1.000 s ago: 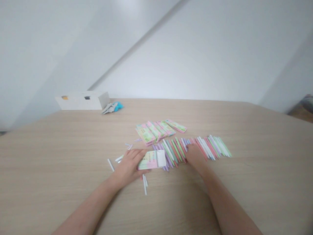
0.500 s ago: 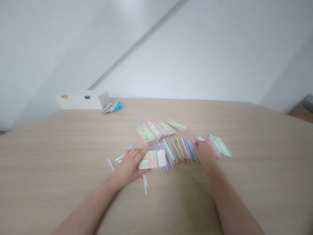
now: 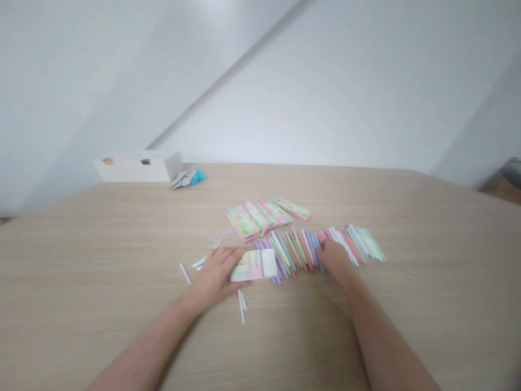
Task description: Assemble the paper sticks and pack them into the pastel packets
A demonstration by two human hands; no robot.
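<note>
My left hand (image 3: 217, 274) is wrapped around a small flat pastel box (image 3: 250, 266) with pink, green and yellow print. The box lies on its side, its white end (image 3: 269, 263) pointing right towards a row of slim, pen-like pastel sticks (image 3: 300, 250). At the row, right of its middle, my right hand (image 3: 336, 255) has its fingers bent and close together on the blue and pink sticks. Its fingertips are partly hidden, so what they pinch does not show clearly. Beside my left hand lie several loose thin pieces (image 3: 241, 307), mostly white.
Behind the row, several similar pastel boxes (image 3: 260, 217) lie overlapping on the wooden table (image 3: 163, 222). A long white box (image 3: 134, 169) stands at the back left, with a crumpled grey and blue item (image 3: 187, 178) beside it. The wall (image 3: 325, 108) rises behind the table.
My right hand has shifted slightly left along the row, uncovering white and pink sticks to its right. My left hand and the box have stayed put.
</note>
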